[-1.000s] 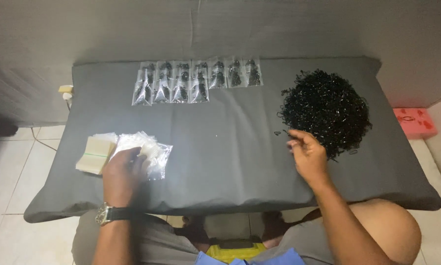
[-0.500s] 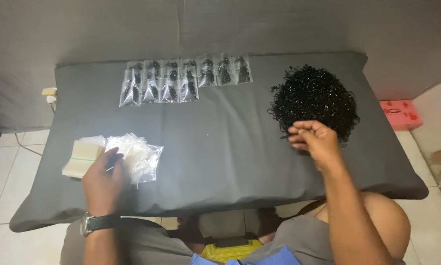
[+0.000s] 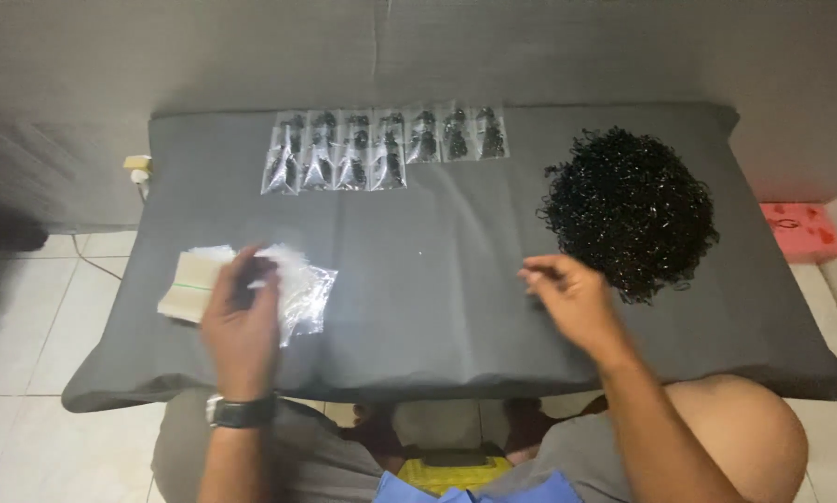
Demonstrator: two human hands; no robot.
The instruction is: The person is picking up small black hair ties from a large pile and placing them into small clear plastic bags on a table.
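Observation:
My left hand (image 3: 242, 321), with a watch on its wrist, lies over a loose heap of small clear plastic bags (image 3: 302, 293) at the left of the grey padded surface (image 3: 437, 307). Its fingertips pinch one blurred bag. A banded stack of flat bags (image 3: 188, 291) sits just left of it. My right hand (image 3: 572, 300) hovers left of a big pile of small black loops (image 3: 633, 214), its fingers pinched together on a few dark loops. A row of several filled clear bags (image 3: 381, 149) lies along the far edge.
A pink box (image 3: 803, 231) lies on the tiled floor to the right. At the left, by the wall, are a white plug and cable (image 3: 137, 168). My knees and a yellow object (image 3: 451, 470) show below the near edge.
My right hand has gone to the black pile and drawn back left with its fingers pinched. My left hand stayed on the clear bags and shifted slightly, and the view has moved.

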